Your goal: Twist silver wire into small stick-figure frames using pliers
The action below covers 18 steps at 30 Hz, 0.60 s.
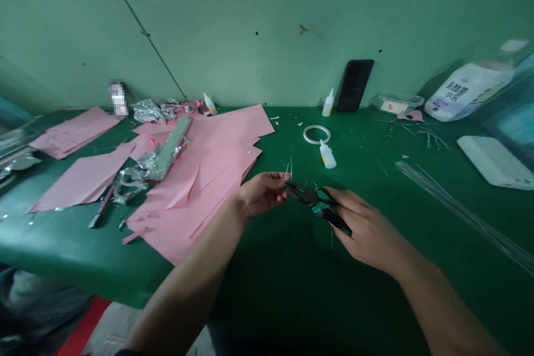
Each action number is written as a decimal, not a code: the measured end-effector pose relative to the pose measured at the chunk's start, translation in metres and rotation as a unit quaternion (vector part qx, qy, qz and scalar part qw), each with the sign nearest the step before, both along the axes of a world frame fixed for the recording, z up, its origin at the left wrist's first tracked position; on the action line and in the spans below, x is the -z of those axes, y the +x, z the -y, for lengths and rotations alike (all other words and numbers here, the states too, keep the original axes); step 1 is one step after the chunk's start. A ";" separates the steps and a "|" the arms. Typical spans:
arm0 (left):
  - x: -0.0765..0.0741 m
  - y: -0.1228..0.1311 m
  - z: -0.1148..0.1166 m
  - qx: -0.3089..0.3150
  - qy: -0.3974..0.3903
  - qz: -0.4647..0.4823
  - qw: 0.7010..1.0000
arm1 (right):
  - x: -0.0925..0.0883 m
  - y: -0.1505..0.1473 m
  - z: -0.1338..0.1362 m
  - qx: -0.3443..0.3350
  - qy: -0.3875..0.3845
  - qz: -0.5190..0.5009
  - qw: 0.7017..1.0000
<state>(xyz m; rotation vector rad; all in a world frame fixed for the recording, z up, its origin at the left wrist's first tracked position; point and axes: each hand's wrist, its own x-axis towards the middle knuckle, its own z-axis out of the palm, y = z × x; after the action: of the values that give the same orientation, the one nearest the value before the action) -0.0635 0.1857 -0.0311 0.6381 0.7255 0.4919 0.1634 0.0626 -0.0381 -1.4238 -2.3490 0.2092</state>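
Note:
Thin pale wire (291, 166) is pinched in the fingertips of my left hand (263, 192), with two ends sticking upward. My right hand (361, 222) is wrapped round the handles of a pair of pliers (306, 194) with black and green grips. The pliers' jaws point left and meet the wire at my left fingertips; whether they are clamped on it I cannot tell. Just beyond the pliers lie a small white glue bottle (327, 156) and a ring of white tape (306, 134).
Pink paper sheets (225, 139) and crumpled clear plastic (150, 111) cover the left of the green table (267, 267). A bundle of thin wires (450, 200), a white power bank (496, 161) and a large bottle (467, 89) lie right. A phone (354, 86) leans against the wall.

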 end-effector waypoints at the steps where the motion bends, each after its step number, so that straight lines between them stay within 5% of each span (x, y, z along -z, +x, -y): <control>1: 0.001 0.000 -0.001 0.004 0.003 -0.005 1.000 | -0.001 0.000 0.000 -0.003 0.001 0.003 1.000; 18: 0.000 0.005 0.000 -0.033 0.046 0.000 0.998 | -0.002 0.000 0.000 0.010 -0.020 0.013 1.000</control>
<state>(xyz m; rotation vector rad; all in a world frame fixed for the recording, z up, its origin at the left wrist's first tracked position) -0.0583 0.1857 -0.0309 0.7012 0.7298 0.5878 0.1638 0.0627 -0.0359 -1.4764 -2.3635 0.2330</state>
